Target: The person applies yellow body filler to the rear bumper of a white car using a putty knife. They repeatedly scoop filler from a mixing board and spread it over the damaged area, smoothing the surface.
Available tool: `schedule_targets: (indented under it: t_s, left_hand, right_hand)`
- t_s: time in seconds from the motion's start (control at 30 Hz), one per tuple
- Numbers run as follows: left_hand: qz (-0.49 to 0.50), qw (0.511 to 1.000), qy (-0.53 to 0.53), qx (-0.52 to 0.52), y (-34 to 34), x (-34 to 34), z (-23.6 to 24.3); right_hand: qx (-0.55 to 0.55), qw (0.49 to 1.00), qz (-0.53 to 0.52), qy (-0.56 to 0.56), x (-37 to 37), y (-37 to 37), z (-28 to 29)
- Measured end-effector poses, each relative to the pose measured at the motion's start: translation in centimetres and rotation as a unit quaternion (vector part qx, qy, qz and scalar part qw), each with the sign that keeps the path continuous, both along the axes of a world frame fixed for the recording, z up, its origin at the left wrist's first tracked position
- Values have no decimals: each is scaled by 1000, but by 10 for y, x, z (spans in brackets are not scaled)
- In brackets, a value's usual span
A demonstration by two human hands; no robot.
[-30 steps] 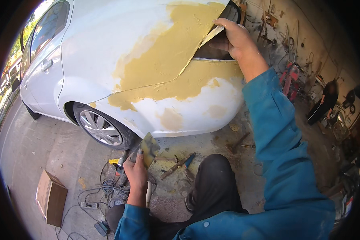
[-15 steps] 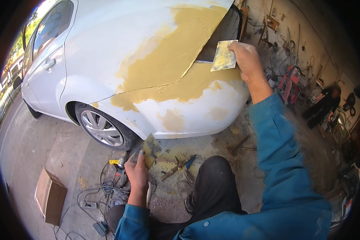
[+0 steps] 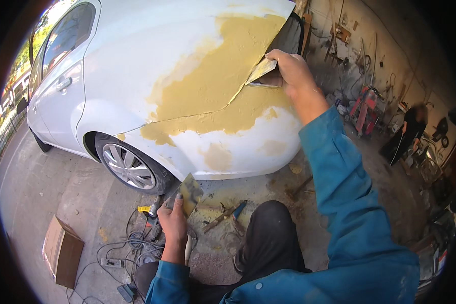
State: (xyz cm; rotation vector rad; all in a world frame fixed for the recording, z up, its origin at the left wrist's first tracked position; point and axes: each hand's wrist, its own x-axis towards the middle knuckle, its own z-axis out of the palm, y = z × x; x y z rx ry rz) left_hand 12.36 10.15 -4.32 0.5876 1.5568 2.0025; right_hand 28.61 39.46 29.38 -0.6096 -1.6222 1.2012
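Note:
In front of me stands a white car [image 3: 124, 91], its rear side panel coated with a broad yellow patch of body filler [image 3: 202, 81]. A thin seam runs across the filler up to a dark opening at the rear corner. My right hand [image 3: 296, 73] grips a filler spreader [image 3: 262, 70], tilted, with its edge at the seam beside that opening; whether it touches cannot be made out. Lower down, my left hand [image 3: 173, 220] holds a second flat spreader [image 3: 191, 194] smeared with filler, close to the rear wheel [image 3: 129, 162].
Cables [image 3: 137, 240] and a power tool lie on the floor at left, near a cardboard box [image 3: 63, 251]. A hammer-like tool [image 3: 222, 218] lies under the bumper. At right are a red machine [image 3: 366, 109] and another person [image 3: 410, 133] by the wall.
My right hand has moved left, bringing its spreader from in front of the opening to the seam edge and turning it edge-on. My left hand stays nearly in place.

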Motion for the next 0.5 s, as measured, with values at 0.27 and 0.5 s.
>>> schedule_targets:
  t_s: [0.27,0.5]
  left_hand:
    - [0,1000,8,15,4,2,0]
    - [1,999,-4,44,4,-2,-3]
  right_hand:
    - [51,998,-24,31,10,30,52]
    - [148,979,-72,120,39,59,68]
